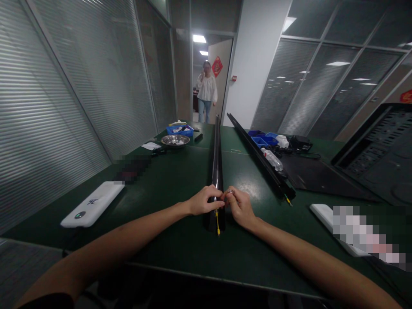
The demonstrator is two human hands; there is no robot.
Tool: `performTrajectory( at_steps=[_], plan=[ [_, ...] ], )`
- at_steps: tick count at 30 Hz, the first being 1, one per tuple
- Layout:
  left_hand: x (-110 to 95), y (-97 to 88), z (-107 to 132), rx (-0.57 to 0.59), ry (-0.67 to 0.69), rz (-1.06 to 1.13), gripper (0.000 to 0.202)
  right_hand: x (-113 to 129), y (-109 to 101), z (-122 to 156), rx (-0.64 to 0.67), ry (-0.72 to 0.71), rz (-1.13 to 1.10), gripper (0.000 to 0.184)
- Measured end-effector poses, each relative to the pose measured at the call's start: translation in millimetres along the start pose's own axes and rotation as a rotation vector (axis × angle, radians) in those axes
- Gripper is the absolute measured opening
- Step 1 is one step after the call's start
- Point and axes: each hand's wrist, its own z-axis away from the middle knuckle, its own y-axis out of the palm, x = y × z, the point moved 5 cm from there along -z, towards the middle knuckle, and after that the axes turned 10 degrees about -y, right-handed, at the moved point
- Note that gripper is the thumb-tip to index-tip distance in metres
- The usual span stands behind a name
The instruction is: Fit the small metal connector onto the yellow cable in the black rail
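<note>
A long black rail point(216, 163) lies on the dark green table point(180, 176), running straight away from me. A thin yellow wire point(217, 219) sticks out of its near end. My left hand point(203, 200) is closed in a pinch on the rail's near end from the left. My right hand point(238, 207) meets it from the right, fingers curled and pressed against the same spot, with a ring showing on one finger. What the fingertips pinch between them is too small to make out.
A second black rail point(257, 154) lies to the right, beside a plastic bottle point(272, 159) and blue bins point(261, 139). A white device point(93, 203) sits left, a metal bowl point(175, 140) and blue tray point(180, 129) beyond. A person point(206, 91) stands in the far doorway.
</note>
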Motion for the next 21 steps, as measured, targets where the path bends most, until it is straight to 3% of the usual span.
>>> performTrajectory(
  at_steps=[21],
  plan=[
    [-1.0,-0.4,0.1,0.000,0.012,0.013,0.033,1.8,-1.9,0.9,-0.060,-0.002,0.024,0.031]
  ],
)
